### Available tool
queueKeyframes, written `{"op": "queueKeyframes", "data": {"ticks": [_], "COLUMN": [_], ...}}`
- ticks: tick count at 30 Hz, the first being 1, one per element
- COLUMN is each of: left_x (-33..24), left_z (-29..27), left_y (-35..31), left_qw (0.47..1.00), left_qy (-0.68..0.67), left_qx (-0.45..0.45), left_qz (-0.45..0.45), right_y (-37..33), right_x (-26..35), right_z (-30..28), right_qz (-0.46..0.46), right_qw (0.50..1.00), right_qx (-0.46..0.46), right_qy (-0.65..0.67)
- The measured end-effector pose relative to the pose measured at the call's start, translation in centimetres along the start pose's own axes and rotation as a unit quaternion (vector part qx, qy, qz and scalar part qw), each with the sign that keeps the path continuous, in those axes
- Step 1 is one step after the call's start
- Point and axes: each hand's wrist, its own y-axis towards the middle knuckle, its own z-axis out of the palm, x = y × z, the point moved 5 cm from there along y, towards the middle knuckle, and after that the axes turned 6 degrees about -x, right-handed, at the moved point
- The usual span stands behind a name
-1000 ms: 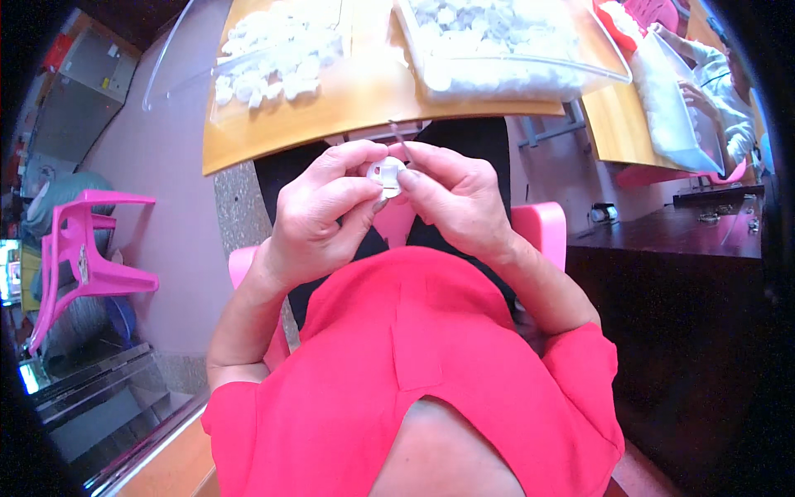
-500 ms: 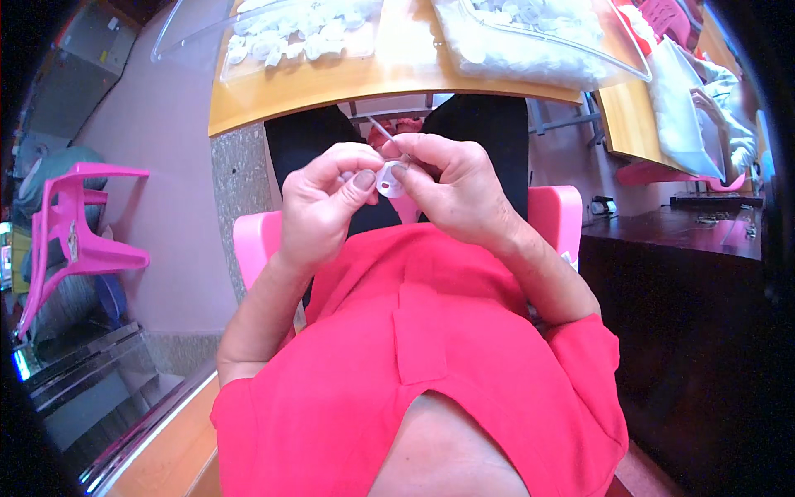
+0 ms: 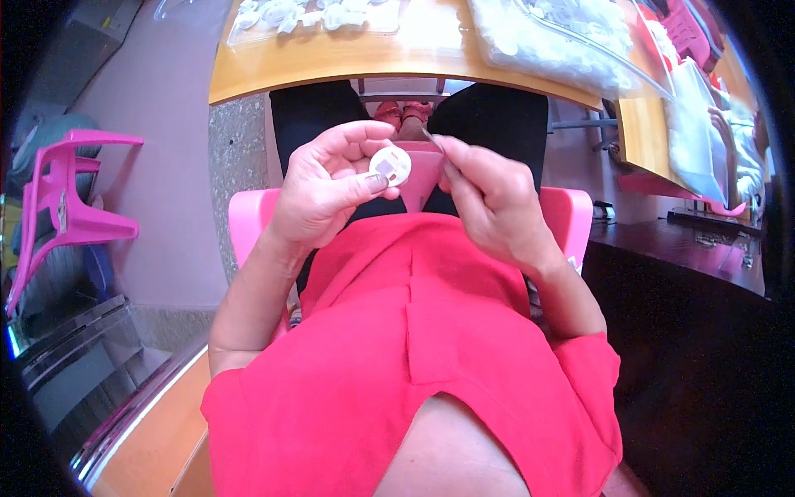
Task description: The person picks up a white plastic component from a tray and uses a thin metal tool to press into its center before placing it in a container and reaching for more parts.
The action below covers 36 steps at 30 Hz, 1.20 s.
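Observation:
A small white round plastic piece [image 3: 397, 159] with slots in it is pinched between the thumb and fingers of my left hand [image 3: 319, 189], its flat face turned up. My right hand [image 3: 500, 197] is a little to the right, apart from the piece. Its thumb and forefinger are closed on a thin metal tool [image 3: 429, 136], whose narrow tip sticks out to the upper left. The rest of the tool is hidden in my fingers. Both hands are held over my lap, in front of the table edge.
A wooden table [image 3: 331, 64] carries a clear tray [image 3: 383, 26] of white plastic parts and a large clear bag [image 3: 530, 50] of similar parts. A pink stool [image 3: 79, 217] stands left, a dark cabinet [image 3: 662, 248] right. Another person's arm [image 3: 722, 137] shows at far right.
My hands have moved apart, the right one going rightward with the thin tool away from the round piece. The piece has turned its flat face up in my left hand.

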Motion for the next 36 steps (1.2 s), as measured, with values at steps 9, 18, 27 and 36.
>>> {"op": "queueKeyframes", "data": {"ticks": [9,18,27,36], "left_x": [0.2,0.5,0.3,0.3], "left_z": [0.0,-0.3,-0.1,-0.3], "left_y": [-0.4,-0.4,-0.4,-0.6], "left_qw": [0.999,0.997,0.997,0.993], "left_qy": [0.002,0.047,0.069,0.112], "left_qx": [0.04,0.054,0.041,0.027], "left_qz": [0.006,0.012,-0.002,0.024], "right_y": [-2.0,-1.9,-2.0,-1.6], "right_x": [1.4,1.2,1.2,0.8], "right_z": [0.6,1.1,1.0,1.3], "right_qz": [-0.056,-0.058,-0.046,-0.018], "right_qw": [0.989,0.985,0.987,0.988], "right_qx": [0.091,0.116,0.122,0.134], "right_qy": [-0.103,-0.111,-0.095,-0.077]}}
